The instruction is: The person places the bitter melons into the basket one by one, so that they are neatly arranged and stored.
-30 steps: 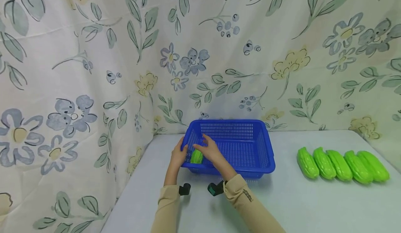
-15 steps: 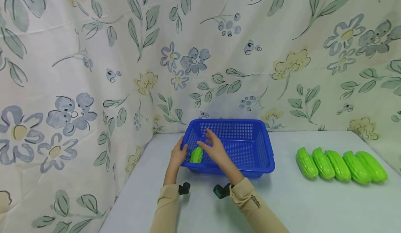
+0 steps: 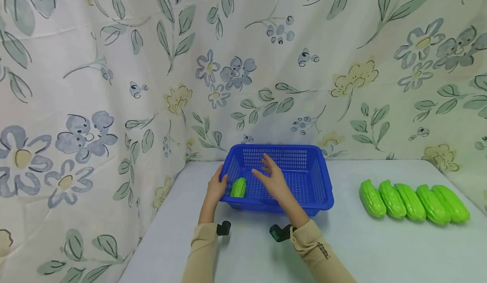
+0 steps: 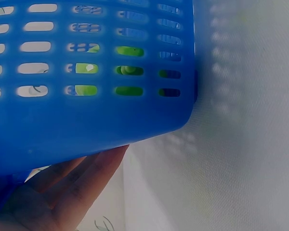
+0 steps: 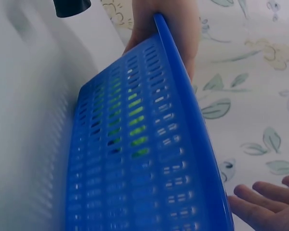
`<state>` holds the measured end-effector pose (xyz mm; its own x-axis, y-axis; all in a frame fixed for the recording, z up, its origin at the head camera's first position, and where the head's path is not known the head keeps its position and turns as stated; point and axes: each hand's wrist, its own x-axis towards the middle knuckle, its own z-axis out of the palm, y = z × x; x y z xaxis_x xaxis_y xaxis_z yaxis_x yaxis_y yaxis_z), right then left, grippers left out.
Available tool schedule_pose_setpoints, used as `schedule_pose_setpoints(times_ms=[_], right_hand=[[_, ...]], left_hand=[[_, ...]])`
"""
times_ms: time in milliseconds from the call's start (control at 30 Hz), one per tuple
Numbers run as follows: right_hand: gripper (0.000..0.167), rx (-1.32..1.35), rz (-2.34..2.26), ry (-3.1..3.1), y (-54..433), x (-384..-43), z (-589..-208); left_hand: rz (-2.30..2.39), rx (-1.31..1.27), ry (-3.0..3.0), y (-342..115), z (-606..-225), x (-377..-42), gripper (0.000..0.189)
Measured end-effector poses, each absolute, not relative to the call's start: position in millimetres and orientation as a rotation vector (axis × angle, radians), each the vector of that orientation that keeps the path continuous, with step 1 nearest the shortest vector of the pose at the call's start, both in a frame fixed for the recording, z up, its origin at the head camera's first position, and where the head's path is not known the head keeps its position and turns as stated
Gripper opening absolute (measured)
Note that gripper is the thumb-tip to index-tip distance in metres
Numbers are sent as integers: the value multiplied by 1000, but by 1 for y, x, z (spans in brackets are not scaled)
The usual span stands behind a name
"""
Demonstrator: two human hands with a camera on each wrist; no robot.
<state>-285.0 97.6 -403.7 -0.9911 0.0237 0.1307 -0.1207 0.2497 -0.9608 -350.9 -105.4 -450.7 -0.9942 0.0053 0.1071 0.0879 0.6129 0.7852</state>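
A blue plastic basket (image 3: 328, 181) with slotted walls stands on the table, and one ridged green bitter melon (image 3: 239, 188) lies inside at its left end. My left hand (image 3: 217, 188) holds the basket's left rim, thumb over the edge and fingers outside; in the left wrist view its fingers (image 4: 89, 185) lie against the outer wall. Above the middle of the basket is my right hand (image 3: 275, 182), fingers spread and holding nothing. The right wrist view shows that hand (image 5: 269, 207) beside the rim, while green shows through the slots.
Several more green bitter melons (image 3: 412, 201) lie side by side in a row on the white table (image 3: 365, 245), to the right of the basket. A floral cloth (image 3: 266, 105) hangs behind and along the left side. Each wrist carries a small black camera (image 3: 280, 233).
My right hand has drawn away from the bitter melon, moving right over the basket, and the melon now shows in full view. My left hand stays on the rim.
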Motion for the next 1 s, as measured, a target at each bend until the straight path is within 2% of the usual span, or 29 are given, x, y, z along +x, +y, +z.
schedule_pose_setpoints(times_ms=[1000], right_hand=[[80,-28,1774,-2440,160,-274,-407]], left_hand=[[-1336,-93,-2736,-107,-451,-352,52]])
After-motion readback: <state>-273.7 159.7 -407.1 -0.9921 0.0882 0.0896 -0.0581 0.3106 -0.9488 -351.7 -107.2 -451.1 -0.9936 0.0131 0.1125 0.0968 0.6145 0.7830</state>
